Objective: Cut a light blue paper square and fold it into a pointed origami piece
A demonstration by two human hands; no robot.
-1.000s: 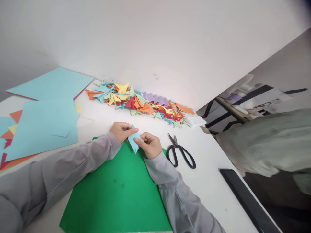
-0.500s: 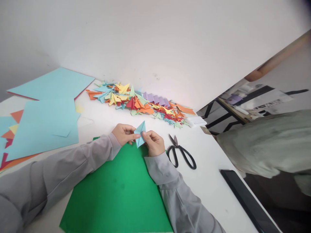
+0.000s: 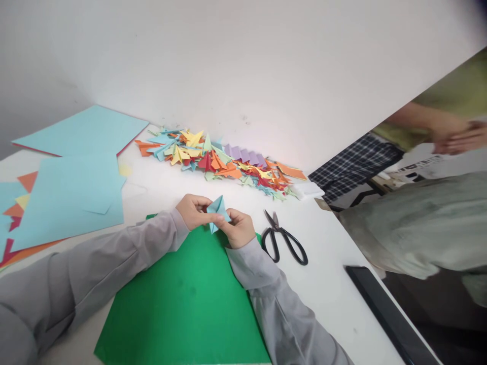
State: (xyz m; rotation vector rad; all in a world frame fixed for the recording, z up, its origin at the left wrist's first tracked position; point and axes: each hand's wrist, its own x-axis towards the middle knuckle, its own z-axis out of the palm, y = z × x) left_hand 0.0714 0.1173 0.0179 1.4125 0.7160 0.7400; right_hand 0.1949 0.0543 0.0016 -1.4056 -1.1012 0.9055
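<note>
A small folded piece of light-blue paper [image 3: 218, 206] is held up above the far edge of a green mat [image 3: 186, 299]. My left hand [image 3: 194, 211] pinches it from the left, thumb in front. From the right, my right hand [image 3: 239, 228] grips its lower part, the two thumbs meeting across the paper. Its upper flaps stand spread in points; the lower part is partly hidden by my fingers. Black-handled scissors [image 3: 279, 235] lie to the right of my right hand, blades slightly apart.
Along the wall lies a heap of small folded paper shapes [image 3: 216, 159] in several colours. Large light-blue sheets [image 3: 76, 190] and coloured scraps [image 3: 17, 208] cover the left. A dark flat bar [image 3: 384, 309] lies near the right edge. Beyond it is a person's hands [image 3: 456, 134].
The blue paper has been turned in my fingers, and its flat diamond shape now stands with flaps spread. At the right, a person in a checked garment has come into view.
</note>
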